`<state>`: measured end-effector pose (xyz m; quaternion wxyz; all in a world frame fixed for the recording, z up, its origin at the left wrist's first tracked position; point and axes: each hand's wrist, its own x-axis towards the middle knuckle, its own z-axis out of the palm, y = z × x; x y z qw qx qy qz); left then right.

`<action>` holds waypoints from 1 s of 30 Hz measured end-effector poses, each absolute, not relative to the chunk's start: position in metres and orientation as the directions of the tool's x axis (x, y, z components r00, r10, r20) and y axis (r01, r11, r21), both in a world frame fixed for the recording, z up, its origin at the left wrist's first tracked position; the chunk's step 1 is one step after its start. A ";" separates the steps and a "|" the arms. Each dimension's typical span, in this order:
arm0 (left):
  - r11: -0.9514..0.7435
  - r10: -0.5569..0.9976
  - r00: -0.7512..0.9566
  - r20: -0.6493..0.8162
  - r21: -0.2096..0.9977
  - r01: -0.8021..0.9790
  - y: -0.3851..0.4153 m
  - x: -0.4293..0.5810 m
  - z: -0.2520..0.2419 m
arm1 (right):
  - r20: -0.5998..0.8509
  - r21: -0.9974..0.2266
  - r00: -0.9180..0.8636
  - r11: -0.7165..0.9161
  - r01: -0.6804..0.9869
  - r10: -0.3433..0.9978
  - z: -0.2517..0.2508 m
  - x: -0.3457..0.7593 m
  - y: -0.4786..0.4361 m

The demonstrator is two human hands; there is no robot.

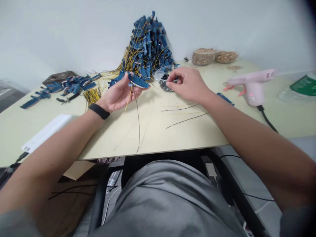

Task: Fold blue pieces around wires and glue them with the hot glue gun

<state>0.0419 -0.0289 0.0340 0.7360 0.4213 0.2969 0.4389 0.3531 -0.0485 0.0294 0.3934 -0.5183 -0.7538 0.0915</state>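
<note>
My left hand [119, 93] is palm up above the table [153, 131], fingers curled round a small blue board [138, 81] with a yellow and a black wire [137, 115] hanging from it. My right hand [189, 84] reaches into a clear plastic cup [161, 74] of small black parts, fingertips pinched together at its rim; what they hold is hidden. A black band sits on my left wrist.
A tall heap of blue boards with yellow wires [149, 46] stands behind the cup. More blue pieces [71, 85] lie at the left. A pink glue gun [251, 85] rests at the right. Loose wires [185, 113] lie mid-table. Two tubs [212, 56] stand at the back.
</note>
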 end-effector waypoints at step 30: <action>0.463 0.763 0.630 -0.147 0.804 -0.373 0.001 0.049 -0.014 | 0.517 -0.552 -0.243 0.536 0.638 0.821 0.007 0.334 -0.041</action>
